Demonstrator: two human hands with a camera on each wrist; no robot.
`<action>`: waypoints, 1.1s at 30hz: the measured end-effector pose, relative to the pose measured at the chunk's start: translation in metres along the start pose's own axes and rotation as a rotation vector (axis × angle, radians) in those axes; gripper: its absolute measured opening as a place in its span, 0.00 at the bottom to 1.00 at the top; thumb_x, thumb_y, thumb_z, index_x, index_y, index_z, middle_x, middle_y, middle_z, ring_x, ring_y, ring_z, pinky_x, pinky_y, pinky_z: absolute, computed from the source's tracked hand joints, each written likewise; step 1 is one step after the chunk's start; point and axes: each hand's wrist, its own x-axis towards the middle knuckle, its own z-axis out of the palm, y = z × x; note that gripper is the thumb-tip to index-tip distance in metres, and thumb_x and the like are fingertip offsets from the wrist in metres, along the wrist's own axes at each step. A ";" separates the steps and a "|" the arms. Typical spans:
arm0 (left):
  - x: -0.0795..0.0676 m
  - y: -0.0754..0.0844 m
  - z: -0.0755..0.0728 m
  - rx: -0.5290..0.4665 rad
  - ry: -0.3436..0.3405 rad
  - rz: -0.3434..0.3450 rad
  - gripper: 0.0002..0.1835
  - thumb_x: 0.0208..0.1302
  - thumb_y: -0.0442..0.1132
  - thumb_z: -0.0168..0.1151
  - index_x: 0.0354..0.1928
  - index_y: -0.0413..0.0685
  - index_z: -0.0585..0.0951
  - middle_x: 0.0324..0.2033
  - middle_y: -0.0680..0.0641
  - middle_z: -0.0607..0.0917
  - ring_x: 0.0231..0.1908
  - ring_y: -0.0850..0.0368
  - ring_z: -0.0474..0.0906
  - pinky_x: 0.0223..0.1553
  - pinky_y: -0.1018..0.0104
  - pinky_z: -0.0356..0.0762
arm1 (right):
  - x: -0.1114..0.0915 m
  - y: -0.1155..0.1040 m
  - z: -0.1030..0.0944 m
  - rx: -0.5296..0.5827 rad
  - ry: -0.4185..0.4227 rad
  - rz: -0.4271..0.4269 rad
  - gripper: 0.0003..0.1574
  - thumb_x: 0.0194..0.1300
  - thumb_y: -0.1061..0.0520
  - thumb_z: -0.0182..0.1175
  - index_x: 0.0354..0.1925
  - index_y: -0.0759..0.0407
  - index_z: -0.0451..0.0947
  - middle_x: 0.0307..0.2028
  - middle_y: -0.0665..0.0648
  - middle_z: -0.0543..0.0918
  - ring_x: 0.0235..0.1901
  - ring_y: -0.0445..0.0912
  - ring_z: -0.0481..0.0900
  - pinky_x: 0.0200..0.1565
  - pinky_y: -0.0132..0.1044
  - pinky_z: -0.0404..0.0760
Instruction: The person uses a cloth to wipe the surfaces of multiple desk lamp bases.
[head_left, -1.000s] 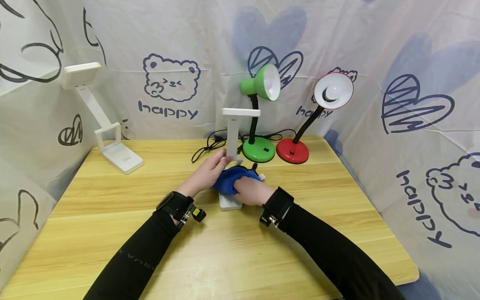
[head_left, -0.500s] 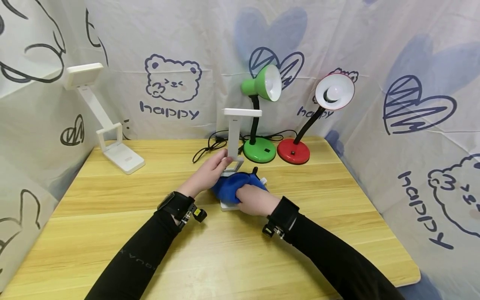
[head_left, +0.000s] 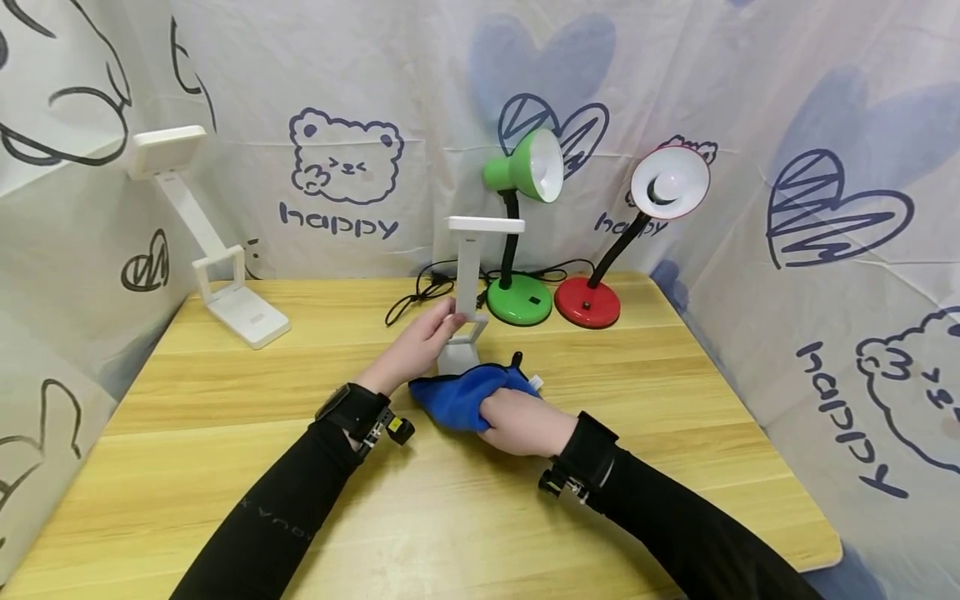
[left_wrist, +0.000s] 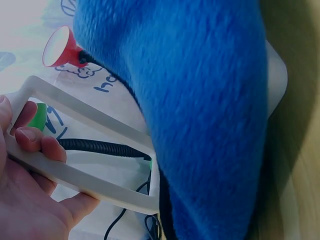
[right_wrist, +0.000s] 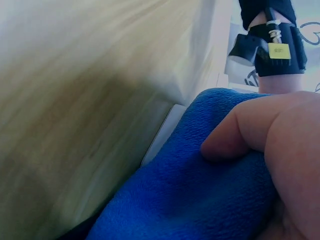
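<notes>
A white desk lamp (head_left: 468,271) stands upright near the middle of the table. My left hand (head_left: 417,343) grips its lower stem; in the left wrist view the fingers (left_wrist: 30,139) curl round the open white frame. With my right hand (head_left: 525,419) I hold a fuzzy blue cloth (head_left: 457,402) bunched over the front of the lamp's base, whose front part it hides. The right wrist view has the thumb (right_wrist: 225,142) pressing into the cloth, with a white edge of the base (right_wrist: 165,132) showing beside it. The other right fingers are hidden.
Behind stand a green lamp (head_left: 519,300) and a red lamp (head_left: 587,302), with a black cord (head_left: 420,298) lying left of the green base. Another white lamp (head_left: 247,315) is at the table's back left. A printed curtain (head_left: 345,67) hangs round the wooden table (head_left: 225,417).
My right hand has slid the blue cloth toward me along the lamp's base, so the rear of the base now shows. The left hand keeps its grip on the stem.
</notes>
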 end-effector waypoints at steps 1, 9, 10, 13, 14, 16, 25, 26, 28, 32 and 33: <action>0.000 0.001 0.000 -0.005 -0.001 -0.003 0.14 0.76 0.54 0.41 0.52 0.58 0.72 0.50 0.50 0.79 0.49 0.53 0.74 0.48 0.54 0.71 | 0.003 0.001 -0.001 0.002 -0.001 0.003 0.23 0.68 0.55 0.55 0.17 0.48 0.63 0.16 0.44 0.60 0.17 0.38 0.62 0.25 0.30 0.61; 0.000 0.000 0.001 -0.011 -0.001 -0.012 0.15 0.76 0.54 0.41 0.56 0.61 0.71 0.46 0.51 0.78 0.48 0.57 0.74 0.49 0.55 0.71 | 0.043 0.018 -0.006 0.048 -0.047 0.064 0.13 0.69 0.54 0.54 0.25 0.51 0.73 0.20 0.47 0.71 0.21 0.40 0.70 0.29 0.33 0.71; 0.000 0.000 0.001 -0.007 0.001 -0.016 0.15 0.76 0.54 0.41 0.55 0.62 0.71 0.44 0.51 0.77 0.46 0.57 0.73 0.47 0.56 0.70 | 0.050 0.021 -0.006 0.050 -0.045 0.070 0.13 0.69 0.53 0.54 0.26 0.51 0.73 0.21 0.47 0.72 0.21 0.40 0.71 0.29 0.33 0.71; 0.001 -0.001 0.000 -0.009 -0.002 -0.010 0.14 0.76 0.55 0.41 0.53 0.61 0.72 0.40 0.51 0.76 0.41 0.51 0.71 0.42 0.56 0.66 | 0.068 0.030 -0.006 0.043 -0.026 0.068 0.15 0.71 0.53 0.52 0.25 0.52 0.71 0.21 0.48 0.72 0.21 0.41 0.71 0.30 0.32 0.70; 0.001 -0.001 0.000 -0.009 -0.004 -0.009 0.14 0.76 0.55 0.41 0.53 0.61 0.72 0.41 0.51 0.77 0.42 0.50 0.71 0.42 0.56 0.67 | 0.072 0.032 -0.006 0.046 -0.020 0.066 0.16 0.71 0.54 0.52 0.24 0.52 0.70 0.21 0.48 0.72 0.22 0.41 0.71 0.31 0.33 0.70; 0.001 -0.001 0.000 -0.010 -0.004 -0.008 0.14 0.76 0.55 0.41 0.52 0.62 0.72 0.45 0.53 0.78 0.44 0.48 0.72 0.44 0.57 0.67 | 0.077 0.035 -0.006 0.051 -0.014 0.063 0.16 0.70 0.54 0.53 0.23 0.52 0.70 0.21 0.48 0.72 0.23 0.42 0.71 0.33 0.33 0.69; 0.002 -0.004 0.001 -0.004 -0.006 0.004 0.13 0.76 0.54 0.41 0.51 0.61 0.72 0.34 0.48 0.73 0.36 0.53 0.69 0.38 0.59 0.66 | 0.061 0.028 0.002 0.078 -0.022 0.067 0.19 0.71 0.52 0.52 0.21 0.51 0.70 0.17 0.46 0.70 0.19 0.40 0.69 0.29 0.32 0.70; 0.002 -0.004 0.002 -0.005 -0.003 0.009 0.13 0.76 0.53 0.42 0.51 0.60 0.72 0.36 0.49 0.74 0.38 0.52 0.71 0.39 0.59 0.67 | 0.057 0.025 0.002 0.079 -0.021 0.068 0.19 0.71 0.53 0.53 0.21 0.51 0.70 0.17 0.46 0.69 0.19 0.39 0.69 0.29 0.32 0.69; 0.002 -0.004 0.002 -0.008 0.000 0.012 0.13 0.76 0.54 0.42 0.51 0.61 0.72 0.38 0.50 0.75 0.41 0.51 0.72 0.42 0.58 0.67 | 0.048 0.021 0.002 0.067 -0.023 0.066 0.18 0.69 0.54 0.54 0.20 0.50 0.69 0.17 0.45 0.67 0.19 0.39 0.68 0.28 0.32 0.68; 0.001 -0.002 0.000 -0.025 -0.004 0.004 0.14 0.76 0.54 0.41 0.52 0.61 0.72 0.41 0.49 0.77 0.48 0.46 0.74 0.47 0.54 0.70 | 0.028 0.008 0.002 0.037 -0.016 0.045 0.19 0.68 0.55 0.55 0.20 0.49 0.67 0.17 0.45 0.65 0.20 0.39 0.67 0.29 0.32 0.66; 0.001 -0.002 0.000 -0.027 -0.008 -0.003 0.14 0.76 0.55 0.41 0.52 0.61 0.71 0.42 0.48 0.78 0.49 0.47 0.74 0.48 0.53 0.70 | 0.022 0.005 0.003 0.027 -0.014 0.035 0.19 0.68 0.55 0.55 0.19 0.49 0.67 0.17 0.45 0.65 0.20 0.39 0.66 0.28 0.32 0.66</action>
